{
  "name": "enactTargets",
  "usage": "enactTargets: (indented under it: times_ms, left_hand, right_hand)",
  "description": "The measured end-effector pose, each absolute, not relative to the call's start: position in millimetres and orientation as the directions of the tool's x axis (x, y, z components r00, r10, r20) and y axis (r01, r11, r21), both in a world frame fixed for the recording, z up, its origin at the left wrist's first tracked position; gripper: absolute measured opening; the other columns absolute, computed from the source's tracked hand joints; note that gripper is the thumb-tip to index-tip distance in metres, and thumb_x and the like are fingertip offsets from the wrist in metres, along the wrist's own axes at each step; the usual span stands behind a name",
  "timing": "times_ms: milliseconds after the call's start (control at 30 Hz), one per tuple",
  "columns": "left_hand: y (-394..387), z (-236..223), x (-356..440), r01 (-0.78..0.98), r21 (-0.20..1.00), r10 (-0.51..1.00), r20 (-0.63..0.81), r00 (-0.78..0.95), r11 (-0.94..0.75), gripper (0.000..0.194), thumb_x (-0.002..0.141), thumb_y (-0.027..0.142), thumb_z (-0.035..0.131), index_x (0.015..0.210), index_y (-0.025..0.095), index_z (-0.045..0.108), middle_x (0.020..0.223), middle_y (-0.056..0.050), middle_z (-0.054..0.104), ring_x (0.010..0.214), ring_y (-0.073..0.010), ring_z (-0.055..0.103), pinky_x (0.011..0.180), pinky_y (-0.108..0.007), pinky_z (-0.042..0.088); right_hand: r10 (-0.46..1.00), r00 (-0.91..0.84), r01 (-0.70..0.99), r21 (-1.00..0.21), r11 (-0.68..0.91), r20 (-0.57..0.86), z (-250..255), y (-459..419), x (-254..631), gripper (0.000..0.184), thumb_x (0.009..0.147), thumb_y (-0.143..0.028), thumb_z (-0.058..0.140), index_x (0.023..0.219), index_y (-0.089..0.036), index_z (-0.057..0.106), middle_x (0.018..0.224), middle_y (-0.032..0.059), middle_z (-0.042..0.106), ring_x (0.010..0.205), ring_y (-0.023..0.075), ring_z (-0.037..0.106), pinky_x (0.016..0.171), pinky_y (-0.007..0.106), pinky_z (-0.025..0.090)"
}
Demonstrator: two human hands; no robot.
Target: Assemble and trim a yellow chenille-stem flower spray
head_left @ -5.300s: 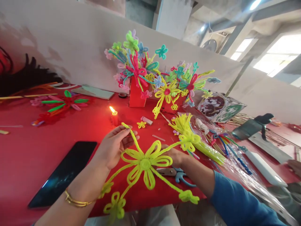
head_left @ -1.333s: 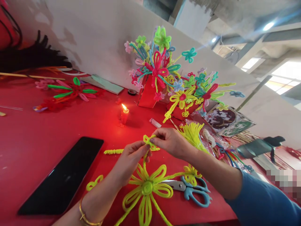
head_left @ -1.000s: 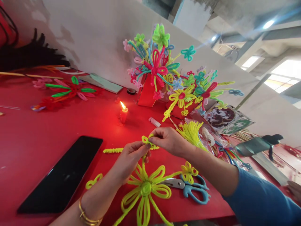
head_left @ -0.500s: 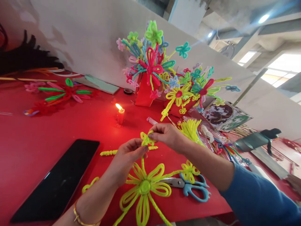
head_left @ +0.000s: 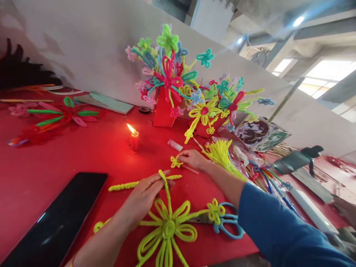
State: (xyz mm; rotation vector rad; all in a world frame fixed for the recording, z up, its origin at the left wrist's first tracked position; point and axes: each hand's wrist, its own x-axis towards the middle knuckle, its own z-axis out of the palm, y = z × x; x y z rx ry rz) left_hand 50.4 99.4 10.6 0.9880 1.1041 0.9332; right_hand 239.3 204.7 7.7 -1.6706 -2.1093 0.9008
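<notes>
A large yellow pipe-cleaner flower (head_left: 168, 230) lies on the red table (head_left: 83, 155) in front of me. My left hand (head_left: 144, 194) pinches one upright yellow stem (head_left: 166, 189) of that flower near its tip. My right hand (head_left: 193, 158) is stretched forward and pinches a small yellow pipe-cleaner flower (head_left: 176, 162) just above the table. A twisted yellow pipe cleaner (head_left: 133, 183) lies flat beside my left hand. Blue-handled scissors (head_left: 226, 227) lie under one small yellow bloom (head_left: 215, 210) of the big flower.
A lit red candle (head_left: 134, 139) stands beyond my hands. A black phone (head_left: 50, 222) lies at the left. Red boxes with colourful pipe-cleaner bouquets (head_left: 169, 81) stand by the wall. A bundle of yellow pipe cleaners (head_left: 222, 155) in plastic and a cleaver (head_left: 300, 159) lie at the right.
My hands have parted. The right hand has carried the small yellow flower away from the stem tip and forward toward the table; the left hand stays on the stem.
</notes>
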Motion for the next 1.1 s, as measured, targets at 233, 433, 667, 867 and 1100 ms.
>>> enactTargets:
  times_ms: [233, 433, 667, 867, 1100]
  left_hand:
    - [104, 3, 51, -0.320, 0.865, 0.916, -0.320, 0.243, 0.387, 0.020, 0.070, 0.035, 0.063, 0.080, 0.018, 0.065, 0.066, -0.002, 0.069, 0.068, -0.0164, 0.062, 0.069, -0.027, 0.044]
    - [105, 4, 51, -0.458, 0.792, 0.911, -0.391, 0.130, 0.405, 0.018, 0.064, 0.030, 0.070, 0.067, 0.018, 0.057, 0.057, 0.002, 0.066, 0.056, -0.0118, 0.061, 0.060, -0.022, 0.044]
    - [104, 4, 51, -0.438, 0.839, 0.940, -0.339, 0.047, 0.324, 0.011, 0.066, 0.025, 0.065, 0.066, 0.017, 0.059, 0.055, 0.002, 0.065, 0.052, -0.0092, 0.057, 0.053, -0.020, 0.038]
    - [106, 5, 52, -0.456, 0.823, 0.930, -0.367, 0.025, 0.338, 0.013, 0.060, 0.024, 0.067, 0.069, 0.015, 0.062, 0.059, -0.001, 0.068, 0.053, -0.0108, 0.060, 0.056, -0.022, 0.040]
    - [108, 0, 52, -0.496, 0.817, 0.943, -0.333, 0.014, 0.296, 0.015, 0.058, 0.027, 0.068, 0.066, 0.015, 0.064, 0.057, 0.000, 0.066, 0.050, -0.0087, 0.055, 0.058, -0.023, 0.041]
  right_hand:
    - [0.960, -0.243, 0.939, -0.281, 0.196, -0.142, 15, 184, 266, 0.015, 0.074, -0.028, 0.055, 0.083, -0.021, 0.065, 0.084, 0.0038, 0.068, 0.078, 0.0189, 0.060, 0.068, 0.028, 0.041]
    - [0.972, -0.185, 0.981, -0.091, 0.173, -0.147, 15, 174, 276, 0.012, 0.072, -0.022, 0.052, 0.071, -0.019, 0.064, 0.072, 0.0063, 0.067, 0.066, 0.0212, 0.061, 0.056, 0.028, 0.038]
    - [0.927, -0.334, 0.917, -0.169, 0.361, 0.168, 68, 192, 235, 0.022, 0.083, -0.030, 0.045, 0.100, -0.023, 0.057, 0.088, 0.0007, 0.068, 0.075, 0.0147, 0.061, 0.063, 0.023, 0.041]
    - [0.790, -0.529, 0.810, -0.093, 0.579, 0.309, 79, 209, 157, 0.020, 0.084, -0.027, 0.047, 0.098, -0.024, 0.060, 0.092, 0.0004, 0.067, 0.079, 0.0144, 0.061, 0.063, 0.022, 0.042]
    - [0.820, -0.497, 0.851, -0.023, 0.524, 0.283, 63, 228, 121, 0.018, 0.082, -0.028, 0.048, 0.095, -0.026, 0.060, 0.093, 0.0005, 0.066, 0.079, 0.0162, 0.060, 0.059, 0.024, 0.041]
